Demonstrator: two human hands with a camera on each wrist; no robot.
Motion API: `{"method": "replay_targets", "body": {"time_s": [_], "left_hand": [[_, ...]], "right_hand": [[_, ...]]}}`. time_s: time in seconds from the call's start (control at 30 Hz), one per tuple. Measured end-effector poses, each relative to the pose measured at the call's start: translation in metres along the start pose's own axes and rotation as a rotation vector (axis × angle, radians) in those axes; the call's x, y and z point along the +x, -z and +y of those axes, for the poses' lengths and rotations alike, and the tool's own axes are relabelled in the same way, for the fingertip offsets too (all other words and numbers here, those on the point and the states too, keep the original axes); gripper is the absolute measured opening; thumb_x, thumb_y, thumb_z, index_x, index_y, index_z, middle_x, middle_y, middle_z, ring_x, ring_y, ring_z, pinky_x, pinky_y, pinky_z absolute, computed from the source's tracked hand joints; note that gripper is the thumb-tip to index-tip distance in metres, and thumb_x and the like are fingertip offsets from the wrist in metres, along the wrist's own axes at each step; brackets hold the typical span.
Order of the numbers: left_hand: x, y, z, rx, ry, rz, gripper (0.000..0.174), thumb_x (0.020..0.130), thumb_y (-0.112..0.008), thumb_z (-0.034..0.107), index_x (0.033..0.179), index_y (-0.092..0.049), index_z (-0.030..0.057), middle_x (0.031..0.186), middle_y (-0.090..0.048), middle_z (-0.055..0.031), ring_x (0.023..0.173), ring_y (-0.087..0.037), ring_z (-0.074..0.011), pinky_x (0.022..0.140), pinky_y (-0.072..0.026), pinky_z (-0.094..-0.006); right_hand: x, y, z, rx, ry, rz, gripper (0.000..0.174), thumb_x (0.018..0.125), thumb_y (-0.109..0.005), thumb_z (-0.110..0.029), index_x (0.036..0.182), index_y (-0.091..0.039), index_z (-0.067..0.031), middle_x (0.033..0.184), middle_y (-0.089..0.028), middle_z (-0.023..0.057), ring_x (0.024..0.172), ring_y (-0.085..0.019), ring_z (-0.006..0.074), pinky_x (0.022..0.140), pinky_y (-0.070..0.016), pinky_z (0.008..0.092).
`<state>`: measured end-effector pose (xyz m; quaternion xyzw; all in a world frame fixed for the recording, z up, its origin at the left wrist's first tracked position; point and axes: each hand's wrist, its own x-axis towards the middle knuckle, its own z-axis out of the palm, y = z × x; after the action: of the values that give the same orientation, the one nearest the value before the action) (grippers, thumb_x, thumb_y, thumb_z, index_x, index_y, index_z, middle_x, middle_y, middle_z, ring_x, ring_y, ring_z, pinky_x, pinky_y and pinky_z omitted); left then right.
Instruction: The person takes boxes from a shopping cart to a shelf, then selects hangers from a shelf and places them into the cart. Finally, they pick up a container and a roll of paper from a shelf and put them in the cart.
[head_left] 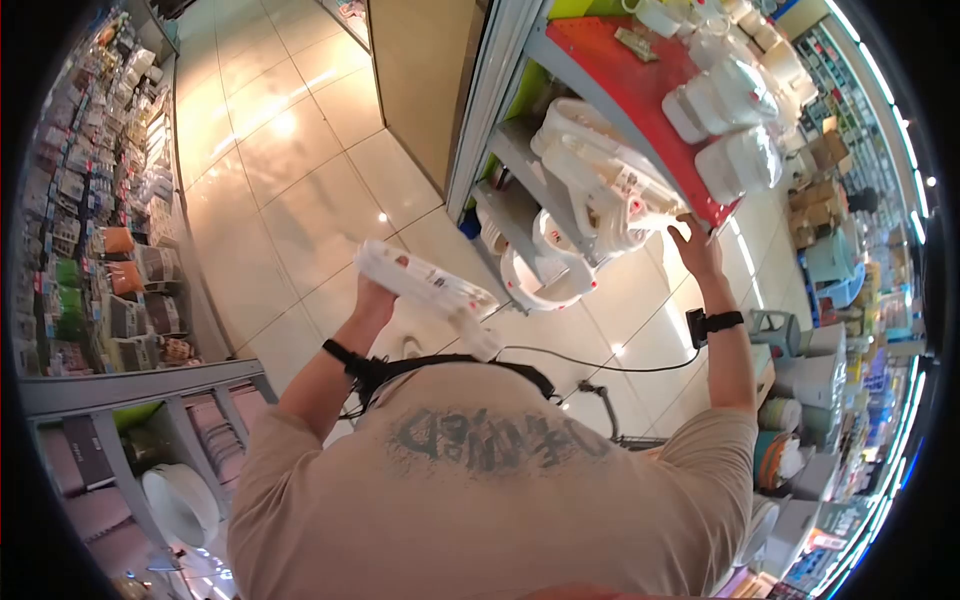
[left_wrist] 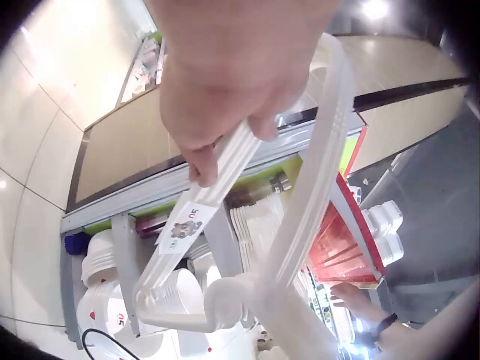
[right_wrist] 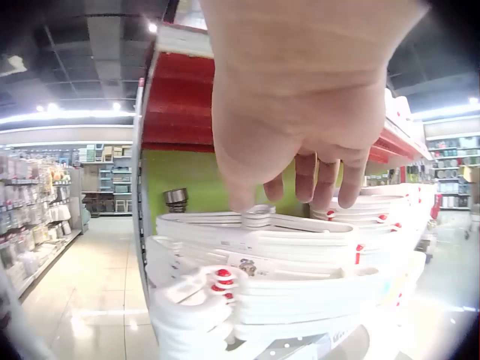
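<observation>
My left hand [head_left: 374, 300] [left_wrist: 232, 82] grips a bundle of white plastic hangers [head_left: 425, 282] [left_wrist: 311, 180], its fingers curled round the straight bar, which carries a printed label. The bundle hangs in front of my body, off the shelf. On the right, my right hand [head_left: 698, 255] [right_wrist: 300, 112] reaches over piled white hangers [head_left: 625, 190] [right_wrist: 300, 292] on a shelf below the red one. Its fingers point down and lie apart over the top of the pile; whether the fingertips touch it I cannot tell.
Above the pile is a red shelf [head_left: 640, 90] holding wrapped white containers [head_left: 740, 90]. White basins [head_left: 545, 285] sit on lower shelving. A rack of packaged goods [head_left: 110, 250] lines the far left, with tiled floor [head_left: 300, 180] between. A black cable [head_left: 600, 368] runs across my front.
</observation>
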<state>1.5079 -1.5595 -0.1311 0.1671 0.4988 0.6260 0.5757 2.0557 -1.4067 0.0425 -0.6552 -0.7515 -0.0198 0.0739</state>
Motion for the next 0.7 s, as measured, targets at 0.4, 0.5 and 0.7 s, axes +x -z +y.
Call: {"method": "replay_targets", "body": {"time_s": [0.4, 0.5, 0.7], "left_hand": [[0.012, -0.088, 0.064, 0.093, 0.091, -0.12, 0.024, 0.101, -0.05, 0.009, 0.124, -0.048, 0.0031, 0.112, -0.065, -0.0173, 0.091, -0.072, -0.0323, 0.075, -0.0658, -0.0431], [0.006, -0.114, 0.074, 0.046, 0.167, -0.253, 0.035, 0.099, -0.054, 0.009, 0.132, -0.042, 0.0032, 0.117, -0.063, -0.0198, 0.092, -0.071, -0.0341, 0.075, -0.0657, -0.0429], [0.002, -0.157, 0.058, 0.103, 0.302, -0.331, 0.039, 0.096, -0.06, 0.017, 0.131, -0.048, 0.0032, 0.113, -0.066, -0.0151, 0.089, -0.072, -0.0304, 0.073, -0.0638, -0.0405]], "right_hand": [[-0.101, -0.025, -0.158, 0.342, 0.36, -0.499, 0.112, 0.068, -0.087, -0.05, 0.155, -0.028, -0.0109, 0.152, -0.04, 0.0155, 0.137, -0.043, 0.0348, 0.112, -0.0391, 0.0437], [-0.113, -0.036, -0.163, 0.341, 0.319, -0.331, 0.098, 0.076, -0.082, -0.047, 0.151, -0.032, -0.009, 0.144, -0.046, 0.0146, 0.13, -0.049, 0.0364, 0.105, -0.0451, 0.045], [-0.104, -0.015, -0.136, 0.57, 0.005, -0.161, 0.053, 0.094, -0.066, -0.027, 0.139, -0.047, -0.0082, 0.113, -0.058, 0.0138, 0.1, -0.064, 0.0362, 0.083, -0.0533, 0.0443]]}}
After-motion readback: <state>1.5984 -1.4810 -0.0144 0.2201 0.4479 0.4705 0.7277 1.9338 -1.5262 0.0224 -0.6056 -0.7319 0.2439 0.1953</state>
